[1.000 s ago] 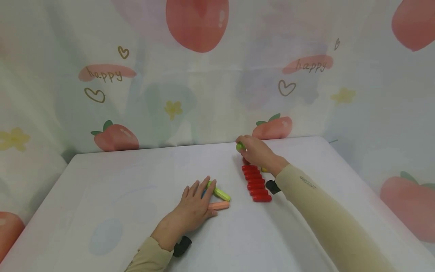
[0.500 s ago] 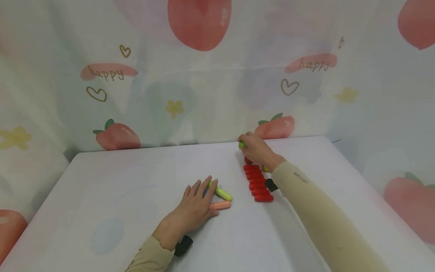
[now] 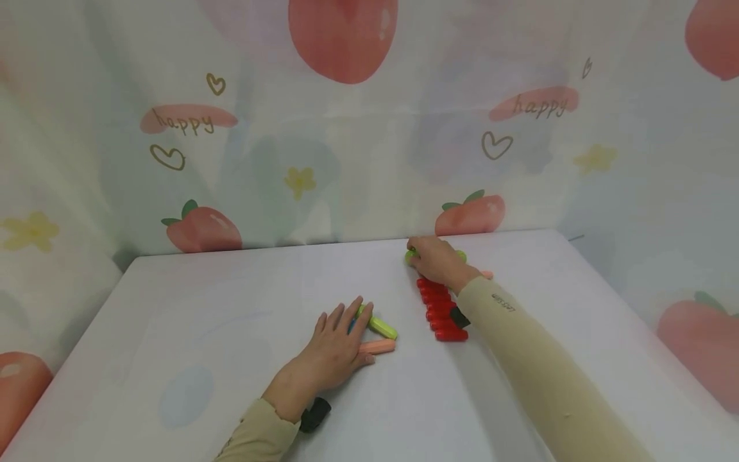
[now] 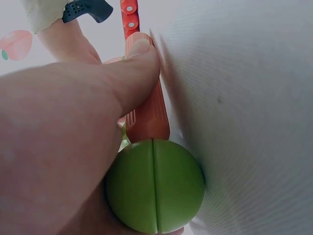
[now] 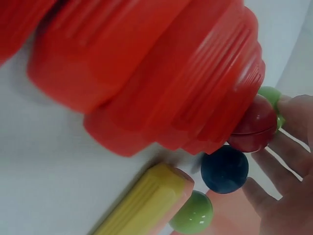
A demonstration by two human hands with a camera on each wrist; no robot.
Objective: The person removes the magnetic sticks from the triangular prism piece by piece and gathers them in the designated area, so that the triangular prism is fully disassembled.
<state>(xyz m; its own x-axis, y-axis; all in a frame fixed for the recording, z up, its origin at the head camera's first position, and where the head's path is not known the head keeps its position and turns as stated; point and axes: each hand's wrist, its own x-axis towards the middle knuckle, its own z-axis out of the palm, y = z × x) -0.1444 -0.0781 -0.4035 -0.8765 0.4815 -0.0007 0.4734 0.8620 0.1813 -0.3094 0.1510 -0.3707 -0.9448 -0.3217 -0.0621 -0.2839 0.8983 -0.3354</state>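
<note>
My left hand (image 3: pixel 331 353) lies with spread, straight fingers over a salmon ribbed stick (image 3: pixel 378 346) and a yellow-green stick (image 3: pixel 382 327). A bit of blue shows between its fingers. In the left wrist view, the thumb rests on the salmon stick and a green ball (image 4: pixel 155 186) with a seam sits beside the palm. My right hand (image 3: pixel 437 260) pinches a light green ball (image 3: pixel 410 256) low over the far end of a row of red ribbed sticks (image 3: pixel 441 314). In the right wrist view, a dark red ball (image 5: pixel 254 125) and a dark blue ball (image 5: pixel 225 169) lie near its fingers.
A yellow ribbed stick (image 5: pixel 146 205) and another green ball (image 5: pixel 192 213) lie beside the red row. Beyond the right wrist, a small salmon end (image 3: pixel 487 274) shows. The white table (image 3: pixel 202 301) ends at a fruit-printed cloth (image 3: pixel 375 160) behind.
My right hand has lowered toward the table with the green ball. A green end and a salmon end now show to its right. My left hand stays in place.
</note>
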